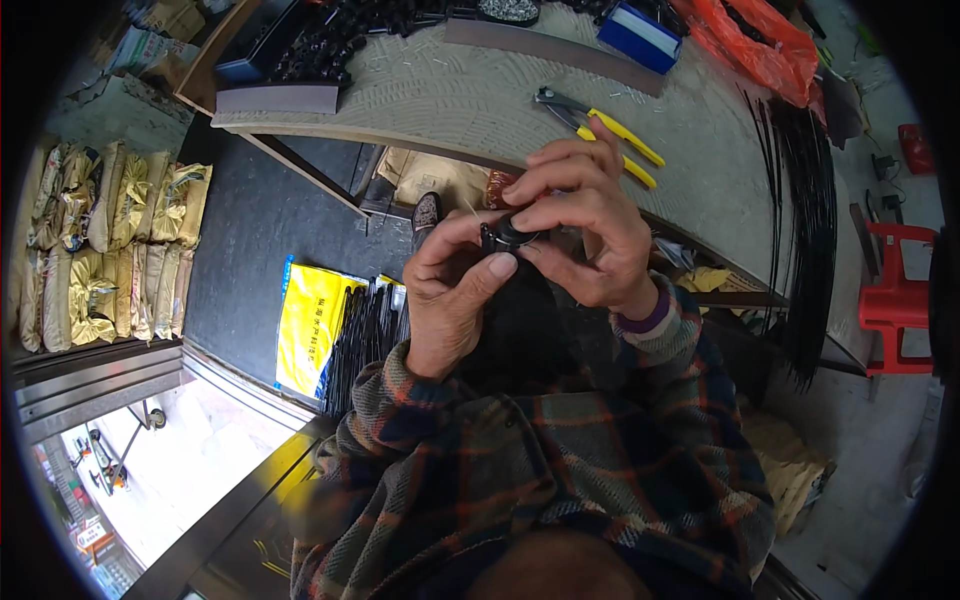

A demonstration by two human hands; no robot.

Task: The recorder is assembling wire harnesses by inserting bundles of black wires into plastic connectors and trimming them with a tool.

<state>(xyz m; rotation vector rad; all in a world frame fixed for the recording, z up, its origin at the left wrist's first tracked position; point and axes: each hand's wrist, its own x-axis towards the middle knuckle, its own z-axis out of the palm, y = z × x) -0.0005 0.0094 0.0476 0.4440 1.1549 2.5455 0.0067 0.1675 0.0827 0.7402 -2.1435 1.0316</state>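
In front of my chest, both hands meet over a small black part [512, 234] with a rounded end; its exact kind is hard to make out. My left hand [447, 300] pinches one side of it between thumb and index finger. On the other side, the thumb and fingertips of my right hand [590, 225] close on the rounded end, with the outer fingers lifted. A thin pale wire or pin [470, 208] sticks up beside the left fingertips. Beyond the right hand, yellow-handled pliers [612, 130] lie on the worktable [420, 90].
Small black parts [340, 45] are heaped at the table's far left. A blue box [640, 38] and a red plastic bag [755, 45] stand far right. Long black strands [805, 240] hang over the right edge, near a red stool [897, 300]. Filled sacks [110, 240] line the left.
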